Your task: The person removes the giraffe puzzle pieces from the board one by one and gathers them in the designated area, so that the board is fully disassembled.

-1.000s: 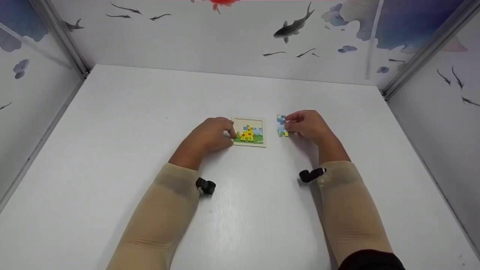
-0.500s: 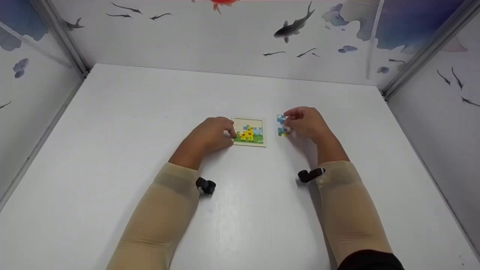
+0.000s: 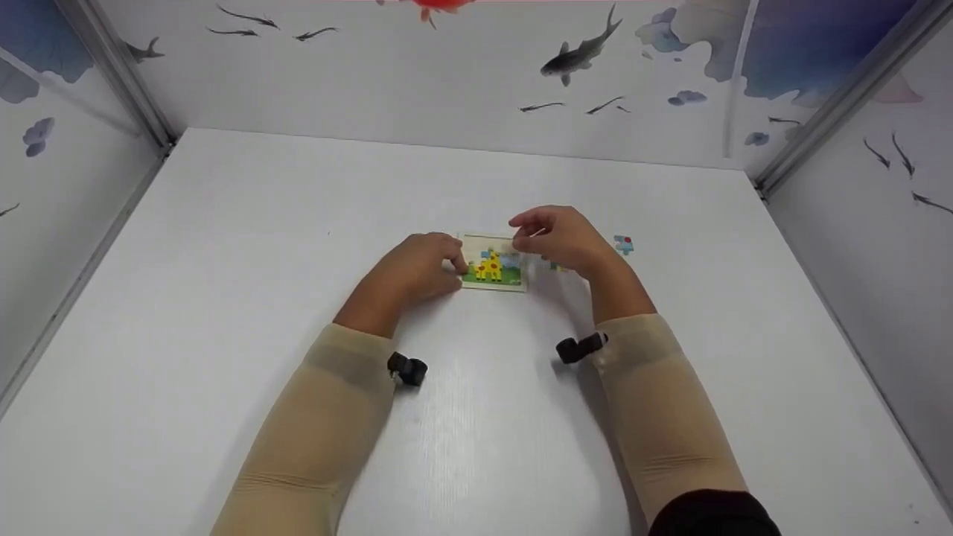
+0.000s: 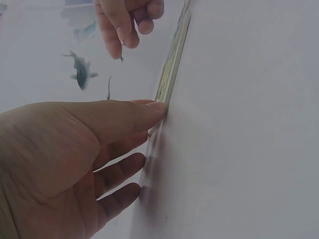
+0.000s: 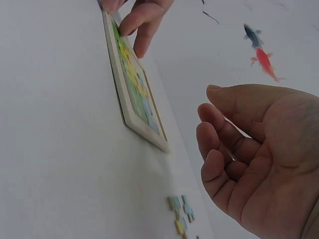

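A small wooden jigsaw tray [image 3: 526, 277] with a yellow giraffe picture lies flat on the table; its upper part shows bare wood. My left hand [image 3: 428, 268] grips the tray's left edge, thumb at the near corner and index finger on the picture. Over the tray's upper right corner is my right hand [image 3: 562, 237], its thumb and fingertips curved toward each other. I cannot tell whether a piece is between them. Loose puzzle pieces [image 5: 180, 226] lie right of the tray, partly hidden under the right hand in the head view.
A blue puzzle piece with a red spot [image 3: 623, 244] lies farther right on the white table [image 3: 476, 417]. Panels with painted fish [image 3: 581, 56] stand along the back and sides. Each sleeve carries a small black camera [image 3: 408, 369].
My right hand has moved left from the loose pieces to above the tray's upper right corner, uncovering the red-spotted piece. The left hand and the tray have stayed in place.
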### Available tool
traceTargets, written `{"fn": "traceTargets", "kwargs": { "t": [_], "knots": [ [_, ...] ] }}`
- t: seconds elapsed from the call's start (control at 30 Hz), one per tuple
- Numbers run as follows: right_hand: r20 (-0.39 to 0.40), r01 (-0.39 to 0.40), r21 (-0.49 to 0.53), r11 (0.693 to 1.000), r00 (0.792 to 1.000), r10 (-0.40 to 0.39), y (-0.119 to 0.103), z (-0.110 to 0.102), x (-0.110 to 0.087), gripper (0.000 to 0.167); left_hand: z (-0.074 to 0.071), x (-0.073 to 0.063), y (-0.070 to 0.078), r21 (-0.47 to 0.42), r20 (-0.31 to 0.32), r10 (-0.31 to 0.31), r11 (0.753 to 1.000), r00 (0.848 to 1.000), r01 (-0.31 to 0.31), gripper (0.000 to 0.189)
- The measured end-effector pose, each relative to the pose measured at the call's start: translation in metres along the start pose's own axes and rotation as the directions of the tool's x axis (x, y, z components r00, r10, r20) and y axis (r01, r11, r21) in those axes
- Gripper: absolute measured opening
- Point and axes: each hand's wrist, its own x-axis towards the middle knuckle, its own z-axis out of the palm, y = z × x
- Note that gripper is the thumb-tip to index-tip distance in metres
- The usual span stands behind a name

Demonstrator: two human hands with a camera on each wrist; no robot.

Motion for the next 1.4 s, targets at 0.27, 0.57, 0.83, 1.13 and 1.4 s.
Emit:
{"fn": "traceTargets", "kwargs": {
  "t": [0.27,0.57,0.83,1.13,1.4],
  "knots": [
    [0.057,0.05,0.01,0.999,0.997,-0.05,-0.013,0.021,0.009,0.036,-0.001,0.0,-0.001,0.04,-0.002,0.04,0.998,0.999,-0.04,0.018],
    [0.1,0.006,-0.029,1.0,0.995,-0.003,-0.004,0.031,0.011,0.033,0.0,0.0,-0.002,0.052,0.005,0.038,0.998,0.999,-0.038,0.019],
    [0.117,0.005,-0.129,0.992,0.993,0.01,-0.005,0.038,0.011,0.039,0.0,0.001,-0.003,0.068,0.002,0.044,0.997,0.999,-0.044,0.017],
    [0.142,0.067,-0.167,0.984,0.989,-0.043,-0.006,0.04,0.013,0.041,0.0,0.001,-0.003,0.052,-0.003,0.062,0.997,0.998,-0.062,0.016],
    [0.162,0.109,-0.172,0.979,0.984,-0.081,-0.005,0.04,0.014,0.043,0.001,0.0,-0.004,0.038,-0.026,0.073,0.997,0.997,-0.071,0.018]
  ]
}}
